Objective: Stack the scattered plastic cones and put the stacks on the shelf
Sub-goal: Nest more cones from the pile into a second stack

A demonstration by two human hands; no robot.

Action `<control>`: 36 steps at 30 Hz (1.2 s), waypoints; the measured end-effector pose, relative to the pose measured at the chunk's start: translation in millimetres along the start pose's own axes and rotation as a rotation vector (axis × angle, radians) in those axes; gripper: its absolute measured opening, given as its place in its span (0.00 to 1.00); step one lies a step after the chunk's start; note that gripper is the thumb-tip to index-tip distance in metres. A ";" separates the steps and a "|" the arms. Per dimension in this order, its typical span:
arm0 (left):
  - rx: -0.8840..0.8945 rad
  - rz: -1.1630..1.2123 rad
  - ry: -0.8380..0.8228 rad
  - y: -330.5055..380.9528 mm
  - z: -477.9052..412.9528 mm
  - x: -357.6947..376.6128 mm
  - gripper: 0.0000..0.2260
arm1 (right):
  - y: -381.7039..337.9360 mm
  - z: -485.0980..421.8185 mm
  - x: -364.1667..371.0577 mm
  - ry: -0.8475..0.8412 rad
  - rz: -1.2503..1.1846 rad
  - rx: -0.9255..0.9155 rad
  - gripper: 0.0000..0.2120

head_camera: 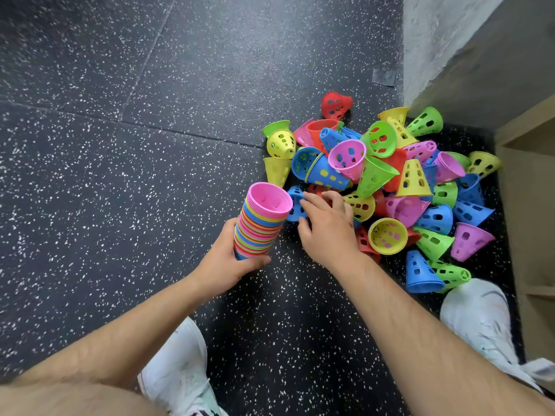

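Beside the cone pile (390, 181), left hand (228, 265) grips the stack (261, 223).

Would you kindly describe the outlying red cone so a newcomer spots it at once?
Find the heap of coloured cones by the wooden shelf. The red cone lies on its side at the heap's far edge, farther out than any other.

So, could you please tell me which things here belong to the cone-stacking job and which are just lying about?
Part of the job:
stack of cones, gripped by the left hand
loose cones piled on the floor
right hand, over the pile
wooden shelf

Lying about:
grey tape patch
white shoes
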State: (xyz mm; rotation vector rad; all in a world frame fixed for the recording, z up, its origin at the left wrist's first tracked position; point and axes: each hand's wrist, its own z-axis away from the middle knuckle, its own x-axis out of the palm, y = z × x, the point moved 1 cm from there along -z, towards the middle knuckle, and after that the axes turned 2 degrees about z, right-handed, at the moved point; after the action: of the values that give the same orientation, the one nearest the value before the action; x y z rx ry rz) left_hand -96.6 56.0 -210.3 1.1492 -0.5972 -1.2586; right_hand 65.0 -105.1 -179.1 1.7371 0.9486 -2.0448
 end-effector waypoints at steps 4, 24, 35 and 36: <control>0.004 -0.009 -0.003 0.7 0.2 -0.3 0.35 | 0.6 1.2 -7.4 0.120 -0.121 0.028 0.19; 0.050 -0.119 -0.057 2.2 3.2 6.6 0.34 | -8.3 18.4 -70.5 0.358 -0.405 -0.041 0.29; 0.049 -0.147 -0.072 0.0 2.4 8.0 0.37 | -10.8 44.2 -30.2 0.125 -0.482 -0.025 0.29; 0.050 -0.153 -0.075 -0.1 2.2 8.1 0.37 | -7.9 46.1 -29.7 0.155 -0.515 -0.001 0.28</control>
State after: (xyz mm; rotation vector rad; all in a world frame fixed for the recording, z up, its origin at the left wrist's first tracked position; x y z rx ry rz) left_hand -96.5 47.7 -211.4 1.2117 -0.6078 -1.4293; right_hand 31.8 -134.6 -146.0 1.8100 1.5819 -2.2155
